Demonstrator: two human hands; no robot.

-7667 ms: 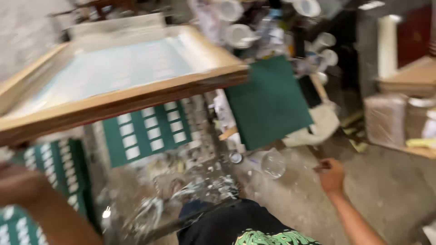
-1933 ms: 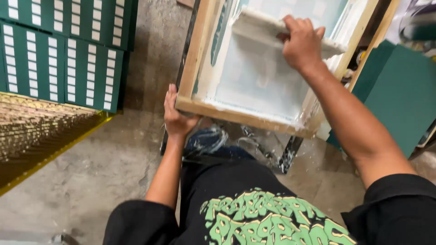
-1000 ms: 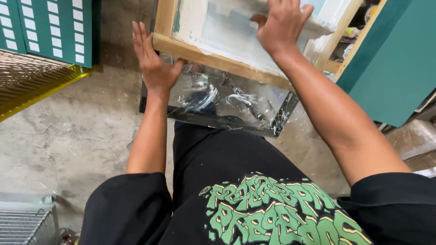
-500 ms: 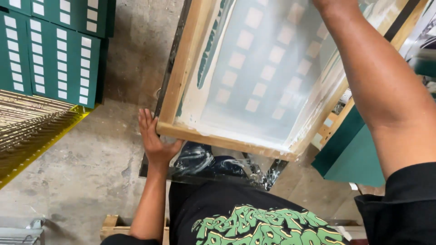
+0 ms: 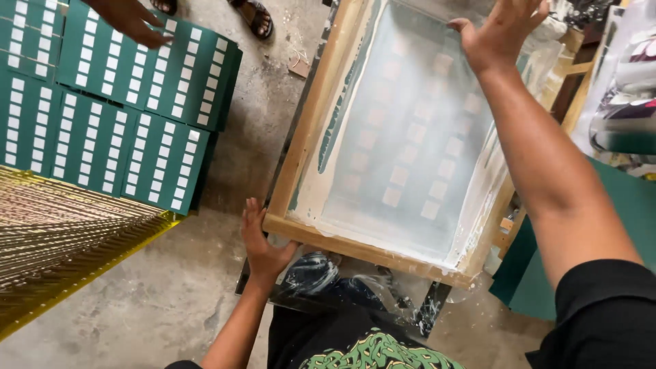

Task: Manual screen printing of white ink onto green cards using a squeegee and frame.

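Screen-printing frame [image 5: 403,137] — wooden, mesh smeared with pale ink — tilted above the concrete floor [image 5: 171,294]. Left hand [image 5: 263,242] grips its near left corner; right hand [image 5: 499,34] reaches over the mesh, fingers spread. Beside it, green printed sheets [image 5: 102,116] under another person's hand [image 5: 130,19].

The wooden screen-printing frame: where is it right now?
In the head view, the wooden screen-printing frame fills centre-right, left hand at its near corner, right hand on the mesh, printed green sheets to its left.
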